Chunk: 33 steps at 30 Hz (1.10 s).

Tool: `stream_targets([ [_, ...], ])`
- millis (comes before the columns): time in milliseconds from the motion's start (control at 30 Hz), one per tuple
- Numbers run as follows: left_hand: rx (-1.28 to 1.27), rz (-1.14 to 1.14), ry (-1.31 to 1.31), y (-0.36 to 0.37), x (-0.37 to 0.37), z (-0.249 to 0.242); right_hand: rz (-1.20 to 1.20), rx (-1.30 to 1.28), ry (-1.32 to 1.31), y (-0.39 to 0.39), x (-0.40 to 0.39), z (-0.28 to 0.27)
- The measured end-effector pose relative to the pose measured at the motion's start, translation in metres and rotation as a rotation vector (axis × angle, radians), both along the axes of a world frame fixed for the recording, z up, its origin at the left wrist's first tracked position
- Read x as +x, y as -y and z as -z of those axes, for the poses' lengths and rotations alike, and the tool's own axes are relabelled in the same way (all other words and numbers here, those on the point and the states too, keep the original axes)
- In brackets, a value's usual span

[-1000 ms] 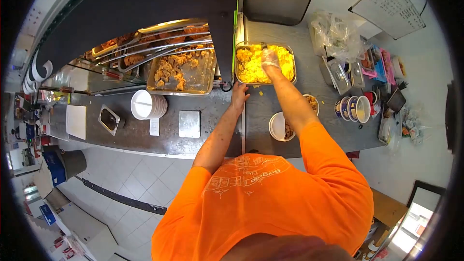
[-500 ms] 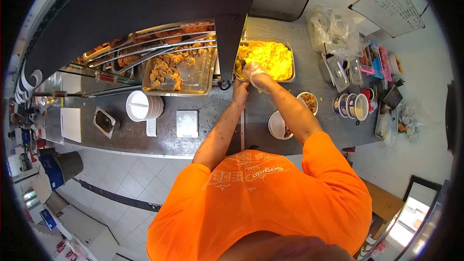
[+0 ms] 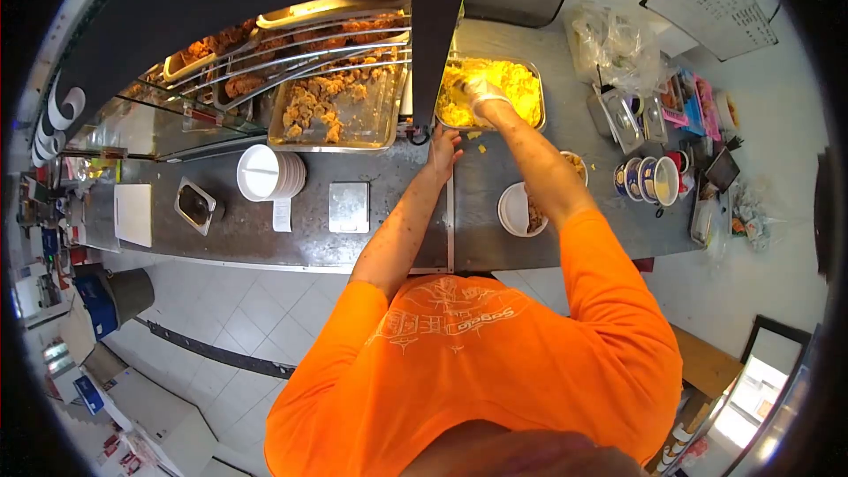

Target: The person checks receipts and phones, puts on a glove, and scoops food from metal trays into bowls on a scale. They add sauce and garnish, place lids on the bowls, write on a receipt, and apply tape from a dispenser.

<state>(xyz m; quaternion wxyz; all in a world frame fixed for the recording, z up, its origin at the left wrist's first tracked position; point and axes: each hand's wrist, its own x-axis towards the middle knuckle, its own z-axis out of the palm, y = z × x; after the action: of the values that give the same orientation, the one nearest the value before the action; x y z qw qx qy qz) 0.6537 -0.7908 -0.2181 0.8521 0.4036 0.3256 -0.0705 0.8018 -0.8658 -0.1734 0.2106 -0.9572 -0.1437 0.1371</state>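
Note:
My right hand, in a clear plastic glove, reaches over the metal tray of yellow scrambled-looking food. Its fingers are closed, and a small dark shape shows beside them at the food; I cannot make out what it is. Just below the tray's front left corner is my left hand, bare, its fingers apart and nothing in them. Under my right forearm stand a white bowl with brown food in it and a second bowl of food, partly covered by the arm.
To the left lies a large tray of brown chunks under a glass case. Stacked white bowls, a kitchen scale and a small metal container sit on the counter. On the right are patterned cups and plastic bags.
My right hand has moved up and right, deeper over the yellow food. My left hand has come away from the tray's corner, fingers spreading. Bits of yellow food now show on the counter below the tray.

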Motion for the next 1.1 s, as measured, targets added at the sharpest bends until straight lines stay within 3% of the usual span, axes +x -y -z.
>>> stream_targets([
  [67,-0.011,-0.006,-0.017,0.000,0.001,0.003,-0.304,-0.159,-0.033,-0.002,-0.023,-0.018],
  [133,0.017,0.029,-0.021,-0.002,0.001,0.002,-0.281,-0.173,-0.142,-0.007,-0.031,-0.008],
  [267,0.002,0.041,0.005,-0.004,0.000,0.008,-0.519,-0.313,0.084,-0.008,-0.042,-0.016],
  [333,0.052,0.075,-0.023,-0.003,0.002,0.018,-0.160,-0.043,-0.420,-0.004,-0.039,-0.032],
  [367,0.054,0.081,-0.017,-0.004,0.000,0.013,-0.273,0.159,-0.506,0.014,-0.013,0.021],
  [400,0.073,0.095,-0.007,-0.005,-0.003,0.006,-0.269,0.161,-0.499,0.015,-0.015,0.024],
  [467,0.094,0.121,0.002,-0.007,-0.014,-0.003,0.296,0.440,-0.755,0.019,-0.024,0.034],
  [500,0.144,0.168,0.011,-0.010,-0.020,-0.007,-0.028,0.396,-0.607,0.029,-0.020,0.040],
  [533,0.193,0.216,0.014,-0.012,-0.029,-0.009,-0.018,0.400,-0.609,0.033,-0.029,0.028],
  [600,0.147,0.268,0.009,-0.018,-0.049,-0.014,0.396,1.011,-0.902,0.037,-0.055,-0.013],
  [633,0.096,0.313,0.005,-0.020,-0.062,-0.016,0.345,0.960,-0.966,0.050,-0.043,0.004],
  [667,0.094,0.331,0.000,-0.023,-0.073,-0.019,0.352,1.106,-0.949,0.058,-0.049,0.000],
  [800,0.054,0.424,-0.024,-0.038,-0.116,-0.027,0.568,1.191,-0.759,0.095,-0.091,-0.050],
  [833,0.071,0.407,-0.007,-0.041,-0.126,-0.024,0.408,1.191,-0.818,0.123,-0.097,-0.037],
  [867,0.086,0.389,0.014,-0.044,-0.137,-0.021,0.529,1.252,-0.798,0.127,-0.122,-0.071],
  [967,0.053,0.362,-0.045,-0.052,-0.158,-0.019,0.743,1.165,-0.599,0.163,-0.183,-0.065],
  [1033,0.036,0.353,-0.057,-0.053,-0.169,-0.018,0.769,0.693,-0.431,0.190,-0.219,-0.026],
  [1067,0.032,0.336,-0.063,-0.053,-0.173,-0.017,0.777,0.688,-0.434,0.198,-0.234,-0.006],
  [1100,0.028,0.342,-0.070,-0.052,-0.174,-0.015,0.509,0.474,-0.011,0.205,-0.248,0.015],
])
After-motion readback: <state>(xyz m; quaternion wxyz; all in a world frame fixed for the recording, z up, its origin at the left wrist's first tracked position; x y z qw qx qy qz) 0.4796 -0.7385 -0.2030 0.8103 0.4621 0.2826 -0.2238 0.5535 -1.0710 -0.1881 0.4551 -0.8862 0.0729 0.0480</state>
